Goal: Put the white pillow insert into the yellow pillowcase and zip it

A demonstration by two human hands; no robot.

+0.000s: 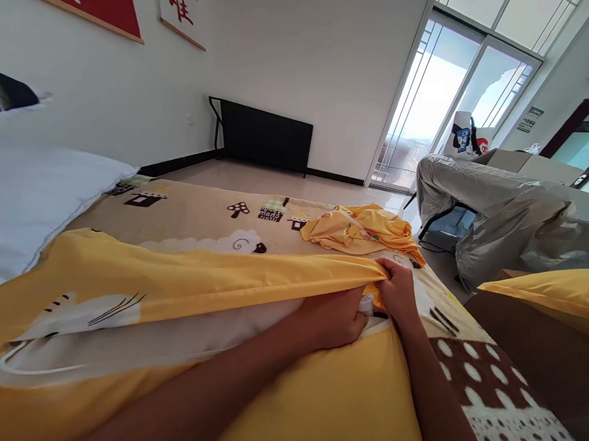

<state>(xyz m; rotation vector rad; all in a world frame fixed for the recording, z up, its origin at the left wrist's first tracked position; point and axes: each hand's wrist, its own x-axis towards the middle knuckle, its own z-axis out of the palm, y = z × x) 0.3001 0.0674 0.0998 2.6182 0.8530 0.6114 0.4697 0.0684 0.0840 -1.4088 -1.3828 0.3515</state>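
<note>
A yellow pillowcase (199,285) with a printed cat face lies across the bed in front of me, its long side opening gaping. Inside the gap shows a white pillow (192,334). My left hand (336,318) reaches into the opening, closed in a fist on the white pillow's corner; its fingertips are partly hidden. Close beside it, my right hand (397,291) grips the pillowcase's edge at the far right corner. The upper edge of the cloth is pulled taut towards this hand.
Crumpled yellow cloth (364,230) lies on the patterned bed blanket (199,202). A white pillow in the left background (41,188) rests at the bed's head. To the right are another yellow pillow (555,296) and plastic-covered furniture (500,196). A black folded panel (265,136) leans by the wall.
</note>
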